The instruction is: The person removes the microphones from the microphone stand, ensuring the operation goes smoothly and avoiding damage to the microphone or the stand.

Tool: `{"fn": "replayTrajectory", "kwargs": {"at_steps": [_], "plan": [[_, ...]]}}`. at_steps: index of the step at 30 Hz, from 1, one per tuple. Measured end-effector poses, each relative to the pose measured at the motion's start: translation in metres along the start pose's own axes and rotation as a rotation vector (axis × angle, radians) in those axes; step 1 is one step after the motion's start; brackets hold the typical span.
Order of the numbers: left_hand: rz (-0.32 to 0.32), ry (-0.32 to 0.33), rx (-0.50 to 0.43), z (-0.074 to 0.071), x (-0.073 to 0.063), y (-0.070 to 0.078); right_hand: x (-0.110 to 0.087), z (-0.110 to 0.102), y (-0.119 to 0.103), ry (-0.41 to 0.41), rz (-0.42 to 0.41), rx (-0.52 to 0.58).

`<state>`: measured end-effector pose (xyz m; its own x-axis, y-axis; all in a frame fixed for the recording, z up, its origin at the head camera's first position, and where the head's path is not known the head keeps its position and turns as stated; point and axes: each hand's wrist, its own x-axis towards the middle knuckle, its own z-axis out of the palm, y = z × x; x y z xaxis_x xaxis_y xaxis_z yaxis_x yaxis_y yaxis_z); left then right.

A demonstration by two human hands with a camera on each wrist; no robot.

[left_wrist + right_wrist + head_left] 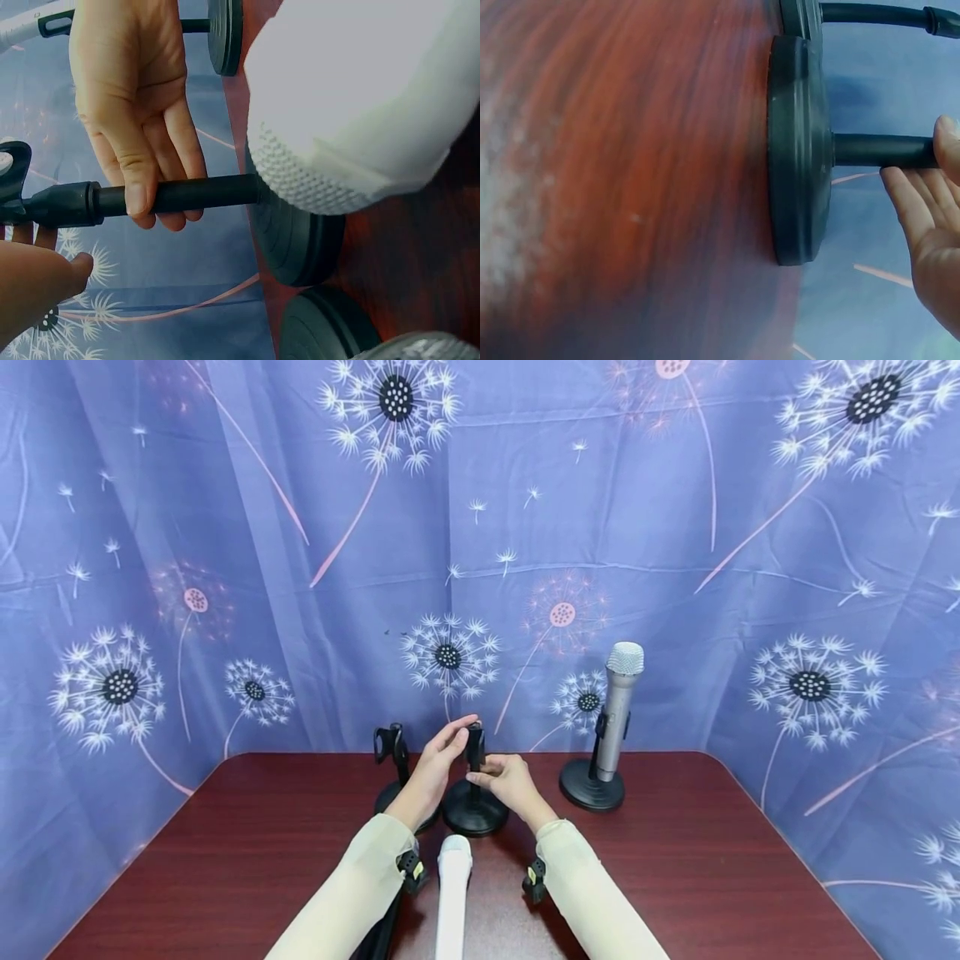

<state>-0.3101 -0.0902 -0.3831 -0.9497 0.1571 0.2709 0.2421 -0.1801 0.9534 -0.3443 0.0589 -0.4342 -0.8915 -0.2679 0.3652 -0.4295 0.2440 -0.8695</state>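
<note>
Both hands are at the middle black microphone stand (475,812), which stands upright on its round base. My right hand (510,783) pinches its pole (214,193) between thumb and fingers, below the collar. Higher up, my left hand (437,770) lies against the clip (475,745) at the top. In the left wrist view the left fingers pass behind the clip, and the thumb sticks out apart from the pole. A white microphone (452,897) lies on the table between the forearms; its mesh head looms close in the left wrist view.
Another black stand (391,742) with a bare clip is just left, partly behind the left hand. To the right, a third stand (592,789) bears a silver microphone (618,710). A dark long object (381,935) lies under the left forearm. A patterned curtain (517,527) hangs behind the table (712,843).
</note>
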Motion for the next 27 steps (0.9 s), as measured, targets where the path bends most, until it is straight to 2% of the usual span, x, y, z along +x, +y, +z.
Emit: {"fn": "replayTrajectory", "kwargs": {"at_steps": [3, 9, 13, 16, 19, 21, 27], "plan": [[-0.007, 0.006, 0.019, 0.001, -0.001, 0.000, 0.002, -0.003, 0.002, -0.027, -0.013, -0.063], [-0.012, 0.049, 0.079, 0.002, -0.009, 0.001, 0.000, -0.014, -0.002, -0.144, -0.054, -0.208], [-0.034, 0.101, 0.085, 0.003, -0.015, 0.003, -0.005, -0.025, -0.010, -0.207, -0.131, -0.247], [-0.076, 0.149, 0.094, 0.004, -0.020, 0.005, -0.011, -0.032, -0.017, -0.234, -0.150, -0.251], [-0.137, 0.167, 0.112, 0.007, -0.026, 0.007, -0.017, -0.039, -0.023, -0.243, -0.112, -0.254], [-0.182, 0.156, 0.114, 0.008, -0.031, 0.009, -0.021, -0.042, -0.026, -0.246, -0.074, -0.234], [-0.276, 0.107, 0.127, 0.008, -0.044, 0.014, -0.034, -0.058, -0.036, -0.245, -0.059, -0.162]]}}
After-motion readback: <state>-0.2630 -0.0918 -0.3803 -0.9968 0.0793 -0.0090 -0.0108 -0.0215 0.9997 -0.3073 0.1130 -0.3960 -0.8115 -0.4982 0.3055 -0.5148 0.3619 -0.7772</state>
